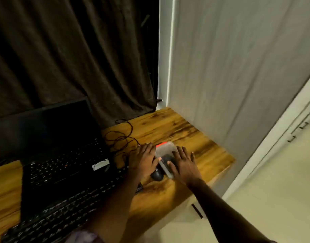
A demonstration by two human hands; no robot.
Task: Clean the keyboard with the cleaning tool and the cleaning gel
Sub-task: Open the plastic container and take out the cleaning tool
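A clear plastic container with a red strip at its far edge sits on the wooden desk, with a dark lump inside it. My left hand lies against its left wall with the thumb hooked over the rim. My right hand rests on its right side, fingers spread and thumb on the near edge. The black external keyboard runs along the desk's front left, under my left forearm. I cannot pick out a separate cleaning tool.
An open black laptop stands behind the keyboard, with tangled black cables to its right. A black mouse lies just in front of the container. A dark curtain hangs behind, a grey wall bounds the desk's right end.
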